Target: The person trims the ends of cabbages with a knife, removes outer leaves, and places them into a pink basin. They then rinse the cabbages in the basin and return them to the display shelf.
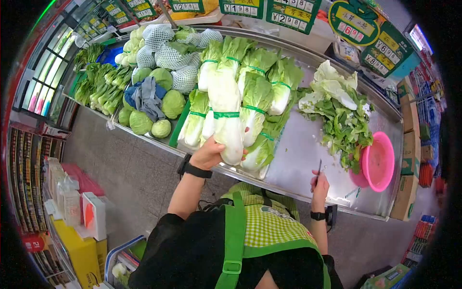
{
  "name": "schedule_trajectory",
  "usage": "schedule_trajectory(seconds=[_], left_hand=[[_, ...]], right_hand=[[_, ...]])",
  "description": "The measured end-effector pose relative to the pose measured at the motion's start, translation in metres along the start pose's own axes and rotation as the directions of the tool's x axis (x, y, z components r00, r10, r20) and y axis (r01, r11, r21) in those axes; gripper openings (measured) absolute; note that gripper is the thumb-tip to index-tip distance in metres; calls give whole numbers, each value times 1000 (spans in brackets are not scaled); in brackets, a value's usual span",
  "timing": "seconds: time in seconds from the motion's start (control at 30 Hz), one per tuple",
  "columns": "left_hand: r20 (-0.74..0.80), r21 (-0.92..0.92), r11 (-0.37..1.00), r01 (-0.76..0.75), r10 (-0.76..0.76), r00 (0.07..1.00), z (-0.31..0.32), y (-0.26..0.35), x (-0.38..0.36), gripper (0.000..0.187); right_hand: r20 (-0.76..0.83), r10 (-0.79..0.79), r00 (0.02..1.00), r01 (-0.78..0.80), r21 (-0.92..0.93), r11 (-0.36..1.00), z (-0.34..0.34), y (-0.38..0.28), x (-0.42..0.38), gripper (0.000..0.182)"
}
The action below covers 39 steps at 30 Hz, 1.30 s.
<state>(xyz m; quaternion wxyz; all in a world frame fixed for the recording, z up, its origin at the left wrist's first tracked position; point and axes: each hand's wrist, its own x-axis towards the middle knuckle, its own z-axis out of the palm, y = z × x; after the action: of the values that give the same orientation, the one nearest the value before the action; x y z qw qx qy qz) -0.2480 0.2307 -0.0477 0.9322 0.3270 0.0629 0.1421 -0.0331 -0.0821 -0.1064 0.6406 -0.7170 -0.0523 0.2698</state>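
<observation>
My left hand (211,153) is wrapped round the base of a napa cabbage (225,98) with a green band about its middle. That cabbage lies over a pile of other banded napa cabbages (256,91), their leafy ends pointing away from me. My right hand (319,187) grips a small knife (319,166), its thin dark blade pointing up and away, above the metal counter (301,149). Beyond the knife, a heap of loose trimmed leaves (339,115) spreads over the counter. Part of the knife's handle is hidden inside my fingers.
A pink basin (378,161) stands at the counter's right end. To the left are round cabbages (173,104), a bluish-grey cloth (147,98), net-wrapped vegetables (178,65) and leafy greens (106,86). Price signs (292,14) hang along the back. A metal rim (284,193) runs along the counter's front.
</observation>
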Motion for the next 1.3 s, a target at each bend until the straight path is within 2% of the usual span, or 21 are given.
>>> schedule_trajectory(seconds=[0.07,0.1,0.13,0.2,0.23,0.33,0.37,0.43,0.47,0.53,0.6,0.63,0.67,0.73,0.77,0.8,0.87,1.03,1.2,1.27,1.3], left_hand=[[134,-180,975,127,-104,986,8,-13,14,77],[133,-64,998,30,-21,991,32,-15,20,80],[138,-63,997,33,-25,990,43,-23,27,80],[89,-246,969,-12,35,995,62,-44,42,88],[34,-323,946,-9,21,999,72,-59,51,88],[16,-342,938,46,-44,999,95,-95,76,81],[30,-336,941,42,-34,999,114,-103,86,74],[-3,-323,940,105,-112,994,134,-122,96,71],[-42,-309,940,148,-169,985,141,-132,101,69],[45,-310,937,163,-157,987,149,-152,110,65],[-55,-203,968,145,-159,986,166,-161,114,62],[-177,-272,952,141,-193,965,179,-165,115,53],[-169,-263,953,153,-202,965,183,-170,117,53],[-152,39,998,56,-50,987,187,-175,119,59],[-159,-33,996,82,-86,984,195,-171,120,70],[-148,-27,995,94,-97,984,197,-171,119,70],[-175,245,966,77,-34,984,199,-171,122,63],[-179,344,936,78,-16,984,205,-170,125,93],[-128,429,902,36,21,992,206,-173,127,94],[-132,355,935,11,39,991,210,-179,129,92],[-128,350,937,12,35,991,211,-184,132,92]], right_hand=[[55,1,998,1,-40,999,8,-21,8,27],[141,-47,989,55,-56,997,11,-30,10,26],[224,-92,970,110,-70,991,12,-40,11,25],[283,-100,954,120,-52,991,11,-56,13,23],[346,-110,932,129,-33,991,8,-64,14,21],[475,-139,869,173,-30,984,-11,-86,18,17],[459,-138,878,168,-25,986,-17,-94,18,17],[529,-213,821,198,86,976,-32,-110,16,17],[516,-209,831,196,81,977,-40,-115,18,17],[529,-192,826,153,118,981,-54,-121,20,17],[538,-206,818,150,146,978,-65,-120,24,15],[544,-206,814,148,148,978,-68,-121,23,15],[548,-206,810,145,153,977,-71,-121,23,14],[546,-227,806,159,169,973,-75,-116,24,14],[535,-217,816,153,162,975,-73,-117,22,14],[525,-205,826,145,154,977,-73,-117,21,14],[485,-228,844,205,101,973,-73,-111,22,14],[437,-206,876,197,66,978,-72,-110,22,15],[370,-235,899,200,131,971,-65,-97,24,16],[209,-293,933,262,165,951,-60,-100,20,16],[204,-293,934,263,159,951,-61,-98,19,16]])
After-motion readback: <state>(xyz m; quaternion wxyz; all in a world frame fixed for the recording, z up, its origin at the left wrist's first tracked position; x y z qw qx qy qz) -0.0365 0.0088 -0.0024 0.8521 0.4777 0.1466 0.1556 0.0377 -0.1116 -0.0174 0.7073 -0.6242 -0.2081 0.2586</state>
